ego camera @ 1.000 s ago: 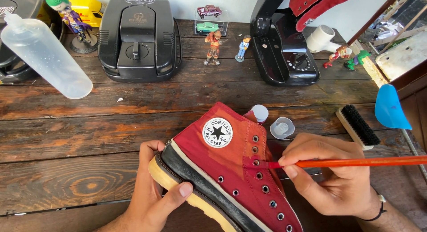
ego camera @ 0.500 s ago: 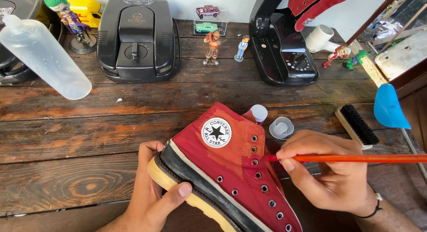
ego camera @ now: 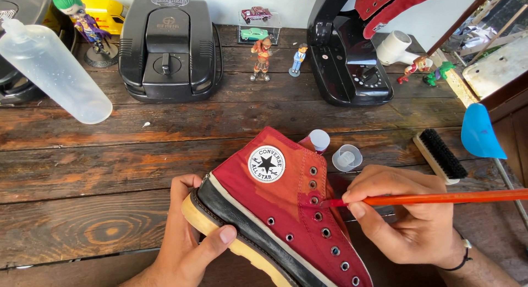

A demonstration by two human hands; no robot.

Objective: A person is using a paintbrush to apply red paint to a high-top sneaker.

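Around: a clear plastic bottle (ego camera: pixel 52 72) lies tilted at the far left of the desk (ego camera: pixel 110 171); a black boxy machine (ego camera: pixel 166 47) sits behind it, a second black machine (ego camera: pixel 352 56) further right, and small figurines (ego camera: pixel 263 57) stand between them.
Close by: a small white cap (ego camera: pixel 347 157) and a little round-topped bottle (ego camera: pixel 318 139) stand just past the shoe; a black-bristled brush (ego camera: pixel 441 155) lies to the right, near a blue plastic piece (ego camera: pixel 480 134).
In the way: the shoe's upper hides most of the little bottle; my own right hand covers the desk beneath the brush handle.
Materials: the desk is worn, dark-stained planks with strong grain and a knot ring.
Shoe: a red canvas high-top (ego camera: pixel 286 210) with a round white star patch, metal eyelets, a black band and a yellowed rubber sole; an orange-tinted patch runs beside the eyelets. It lies tilted on its side at the near edge, in front of me.
Left hand (ego camera: pixel 184 243): my fingers are wrapped around the heel and sole, thumb on the black band.
Right hand (ego camera: pixel 410 215): my fingers pinch an orange paintbrush (ego camera: pixel 440 198), its tip touching the canvas by the eyelets.
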